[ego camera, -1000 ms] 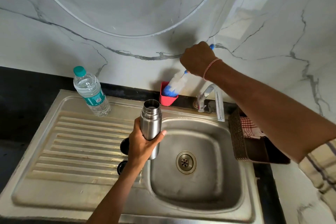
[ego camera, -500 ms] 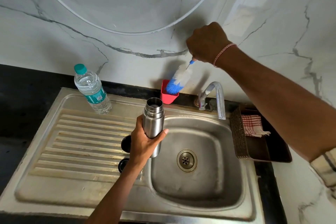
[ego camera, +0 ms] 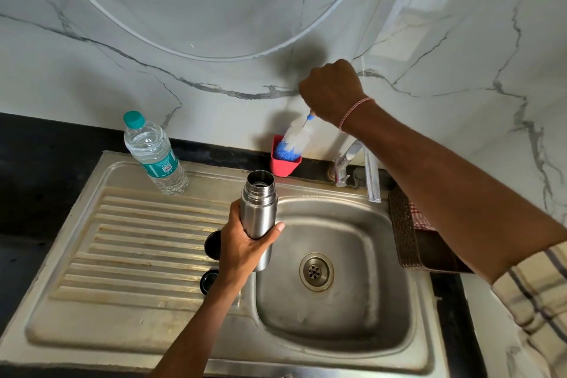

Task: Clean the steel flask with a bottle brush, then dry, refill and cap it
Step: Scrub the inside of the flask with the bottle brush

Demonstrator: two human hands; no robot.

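L hand [ego camera: 242,247] wrapped round open steel flask [ego camera: 259,210] over sink [ego camera: 395,255]; R hand [ego camera: 333,91] fist grips bottle brush [ego camera: 295,140], bristles in red holder [ego camera: 283,166].

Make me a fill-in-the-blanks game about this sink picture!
1. The left hand holds the steel ____.
2. The right hand holds the bottle brush by its ____.
3. The brush's blue tip sits in a small holder coloured ____.

Missing words: flask; handle; red.
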